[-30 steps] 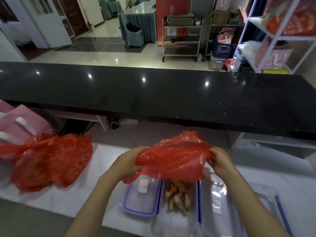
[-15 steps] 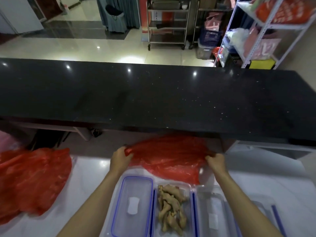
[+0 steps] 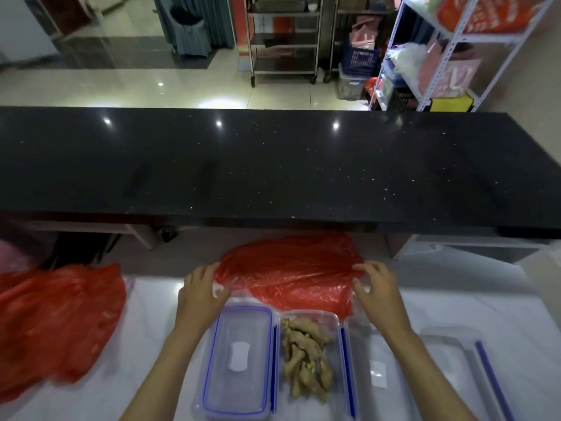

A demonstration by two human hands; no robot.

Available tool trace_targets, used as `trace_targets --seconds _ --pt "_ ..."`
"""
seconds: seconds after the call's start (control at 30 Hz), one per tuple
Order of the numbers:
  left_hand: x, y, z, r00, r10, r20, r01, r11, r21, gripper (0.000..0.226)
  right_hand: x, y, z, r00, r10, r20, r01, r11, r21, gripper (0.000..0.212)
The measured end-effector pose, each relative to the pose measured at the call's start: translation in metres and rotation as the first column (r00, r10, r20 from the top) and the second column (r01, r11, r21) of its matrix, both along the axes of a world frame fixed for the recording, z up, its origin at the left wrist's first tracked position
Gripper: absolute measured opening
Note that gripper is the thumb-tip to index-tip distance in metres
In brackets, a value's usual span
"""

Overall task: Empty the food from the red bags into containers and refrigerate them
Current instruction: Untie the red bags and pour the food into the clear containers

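The emptied red bag (image 3: 291, 271), lifted a second ago, is now laid flat behind the ginger-filled container (image 3: 309, 354). Its edges are pinched by the left hand (image 3: 202, 288) and right hand (image 3: 376, 287); lidding seems next.

Head view, forward and downward

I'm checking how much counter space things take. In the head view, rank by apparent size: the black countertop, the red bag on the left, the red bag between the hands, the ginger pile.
1. black countertop
2. left red bag
3. held red bag, similar, so unsure
4. ginger pile
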State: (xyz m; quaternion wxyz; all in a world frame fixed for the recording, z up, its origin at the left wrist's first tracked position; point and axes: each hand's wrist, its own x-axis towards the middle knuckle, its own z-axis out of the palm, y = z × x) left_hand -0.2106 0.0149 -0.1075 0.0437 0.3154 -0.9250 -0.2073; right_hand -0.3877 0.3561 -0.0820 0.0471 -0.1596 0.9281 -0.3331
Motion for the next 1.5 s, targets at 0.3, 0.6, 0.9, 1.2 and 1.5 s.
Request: trace_targets --seconds 0.3,0.6,0.9,1.2,1.5 --pt "0.093 0.029 0.032 0.998 -0.060 -0.003 0.057 0.964 -0.259 0.029 0.092 -0.064 0.044 0.870 0.431 -0.240 -0.412 0.902 0.128 0.022" --pt "0.187 -0.026 0.055 0.996 0.037 -0.079 -0.059 0.948 -0.311 0.023 0.182 -0.174 0.026 0.758 0.631 -0.162 -0.621 0.775 0.112 0.020" --pt "0.228 -0.128 0.068 0.846 0.334 -0.415 -0.372 0.928 -0.010 0.034 0.246 -0.294 0.028 0.750 0.650 -0.123 -0.629 0.758 0.173 0.016" --pt "0.214 -0.223 0.051 0.895 0.292 -0.337 -0.243 0.953 0.180 0.080 0.279 -0.343 0.023 0.794 0.602 -0.079 -0.582 0.792 0.183 0.016" --pt "0.186 -0.253 0.030 0.904 0.024 -0.427 0.084 0.969 0.234 0.012 0.267 -0.382 0.030 0.877 0.478 0.056 -0.480 0.877 0.028 0.041"
